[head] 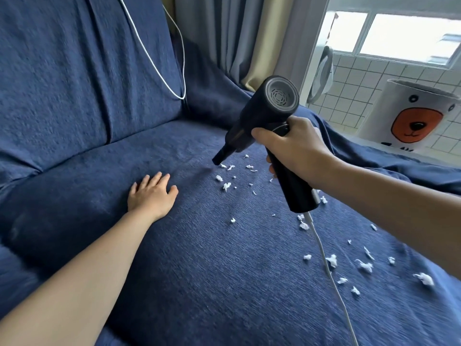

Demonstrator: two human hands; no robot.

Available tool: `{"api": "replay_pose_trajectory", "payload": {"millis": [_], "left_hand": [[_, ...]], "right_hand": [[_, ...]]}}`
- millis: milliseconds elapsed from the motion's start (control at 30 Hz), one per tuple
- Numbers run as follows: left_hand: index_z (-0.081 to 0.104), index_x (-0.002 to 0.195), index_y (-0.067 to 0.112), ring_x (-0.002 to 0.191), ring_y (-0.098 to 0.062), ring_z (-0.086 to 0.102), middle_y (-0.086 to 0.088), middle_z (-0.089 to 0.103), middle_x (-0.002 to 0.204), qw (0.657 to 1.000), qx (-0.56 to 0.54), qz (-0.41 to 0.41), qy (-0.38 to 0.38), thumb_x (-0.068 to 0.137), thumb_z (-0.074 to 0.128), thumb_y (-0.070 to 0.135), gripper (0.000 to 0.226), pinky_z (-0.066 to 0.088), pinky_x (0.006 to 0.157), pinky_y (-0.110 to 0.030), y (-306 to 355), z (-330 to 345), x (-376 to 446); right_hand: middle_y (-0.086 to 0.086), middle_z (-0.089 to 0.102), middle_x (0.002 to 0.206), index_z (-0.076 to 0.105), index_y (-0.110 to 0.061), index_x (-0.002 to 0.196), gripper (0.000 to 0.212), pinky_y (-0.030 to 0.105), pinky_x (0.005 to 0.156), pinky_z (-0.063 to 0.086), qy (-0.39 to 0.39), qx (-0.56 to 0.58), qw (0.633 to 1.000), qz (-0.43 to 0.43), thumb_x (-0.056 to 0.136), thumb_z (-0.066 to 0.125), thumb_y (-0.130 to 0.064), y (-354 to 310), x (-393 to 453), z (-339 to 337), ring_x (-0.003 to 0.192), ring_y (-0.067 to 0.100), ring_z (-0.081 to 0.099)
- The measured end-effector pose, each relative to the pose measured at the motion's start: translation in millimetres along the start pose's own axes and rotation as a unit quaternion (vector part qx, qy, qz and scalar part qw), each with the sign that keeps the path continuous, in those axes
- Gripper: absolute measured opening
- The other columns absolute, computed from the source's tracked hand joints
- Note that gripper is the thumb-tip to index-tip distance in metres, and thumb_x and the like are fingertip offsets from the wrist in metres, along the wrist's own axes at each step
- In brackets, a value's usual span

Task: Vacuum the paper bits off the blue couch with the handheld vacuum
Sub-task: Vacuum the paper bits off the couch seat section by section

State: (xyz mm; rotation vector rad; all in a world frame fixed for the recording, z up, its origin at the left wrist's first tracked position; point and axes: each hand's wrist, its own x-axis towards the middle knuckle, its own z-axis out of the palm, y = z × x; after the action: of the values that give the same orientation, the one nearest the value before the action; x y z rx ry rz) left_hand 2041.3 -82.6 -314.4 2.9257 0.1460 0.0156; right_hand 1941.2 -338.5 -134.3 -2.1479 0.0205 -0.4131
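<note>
Handheld vacuum over littered couch seat

Handheld vacuum (pixel 264 126), one, black, no legible branding: right hand (pixel 294 151) curled round its handle, nozzle above paper bits (pixel 225 186), dozens, on blue couch (pixel 174 245). Left hand (pixel 151 196): fingers loosely spread, flat on cushion. White cord (pixel 326 265): one.

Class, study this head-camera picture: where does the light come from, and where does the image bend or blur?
Head view: daylight enters through the overexposed window at upper right; the wide-angle lens curves the window frame and stretches the forearms; the paper bits at lower right are slightly smeared; the handheld vacuum looks fairly sharp.
</note>
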Motion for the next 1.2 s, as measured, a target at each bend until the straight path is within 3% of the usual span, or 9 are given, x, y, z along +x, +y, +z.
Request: {"api": "replay_pose_trajectory", "payload": {"millis": [133, 367, 600, 867, 1000, 1200], "left_hand": [[0.017, 0.151, 0.041, 0.149, -0.028, 0.001, 0.017, 0.007, 0.161, 0.999, -0.013, 0.034, -0.026, 0.099, 0.021, 0.051, 0.053, 0.000, 0.119, -0.052, 18.7, -3.2, -14.6], [0.018, 0.152, 0.036, 0.149, -0.025, -0.003, 0.018, 0.007, 0.160, 0.994, 0.000, 0.109, -0.031, 0.098, 0.026, 0.055, 0.058, -0.003, 0.119, -0.050, 63.7, 4.2, -38.6], [0.021, 0.150, 0.042, 0.149, -0.013, 0.001, 0.019, 0.011, 0.160, 0.995, -0.003, 0.100, 0.011, 0.096, 0.025, 0.057, 0.056, -0.002, 0.121, -0.040, 57.3, 15.4, -43.9], [0.022, 0.150, 0.042, 0.149, -0.012, 0.003, 0.017, 0.012, 0.160, 0.996, 0.002, 0.090, 0.021, 0.095, 0.025, 0.057, 0.057, -0.001, 0.121, -0.040, 56.4, 15.5, -44.8], [0.024, 0.149, 0.043, 0.148, -0.011, 0.004, 0.018, 0.013, 0.160, 0.996, 0.002, 0.083, 0.025, 0.095, 0.027, 0.057, 0.056, 0.000, 0.121, -0.039, 56.7, 18.0, -45.6], [0.022, 0.149, 0.044, 0.148, -0.010, 0.003, 0.019, 0.011, 0.160, 0.996, 0.013, 0.080, 0.023, 0.095, 0.025, 0.056, 0.055, -0.001, 0.120, -0.038, 60.3, 18.4, -46.0]], "right_hand": [[0.005, 0.067, 0.059, 0.067, -0.015, 0.077, 0.023, 0.041, 0.056, 0.064, 0.017, -0.017, 1.000, 0.000, 0.084, 0.073, -0.036, 2.3, -4.7, -10.7, 0.047, 0.024, 0.067], [0.005, 0.069, 0.063, 0.064, -0.021, 0.075, 0.020, 0.035, 0.050, 0.062, 0.032, -0.043, 0.999, 0.002, 0.085, 0.075, -0.035, 13.9, -18.6, -28.2, 0.047, 0.023, 0.069], [0.007, 0.067, 0.063, 0.067, -0.014, 0.082, 0.021, 0.029, 0.044, 0.057, 0.035, 0.008, 0.998, 0.043, 0.086, 0.074, -0.034, 22.5, -28.1, -31.1, 0.044, 0.018, 0.065], [0.006, 0.064, 0.057, 0.065, -0.014, 0.075, 0.024, 0.036, 0.050, 0.060, -0.017, 0.070, 0.996, 0.053, 0.086, 0.075, -0.033, 14.3, -46.0, -40.5, 0.047, 0.024, 0.065], [0.005, 0.065, 0.059, 0.066, -0.013, 0.080, 0.022, 0.027, 0.043, 0.053, -0.014, 0.035, 0.999, 0.028, 0.086, 0.075, -0.032, 17.8, -52.5, -49.0, 0.043, 0.020, 0.062], [0.007, 0.066, 0.061, 0.065, -0.015, 0.077, 0.023, 0.032, 0.048, 0.059, -0.002, 0.045, 0.997, 0.054, 0.087, 0.074, -0.033, 29.4, -57.5, -66.3, 0.045, 0.021, 0.062]]}}
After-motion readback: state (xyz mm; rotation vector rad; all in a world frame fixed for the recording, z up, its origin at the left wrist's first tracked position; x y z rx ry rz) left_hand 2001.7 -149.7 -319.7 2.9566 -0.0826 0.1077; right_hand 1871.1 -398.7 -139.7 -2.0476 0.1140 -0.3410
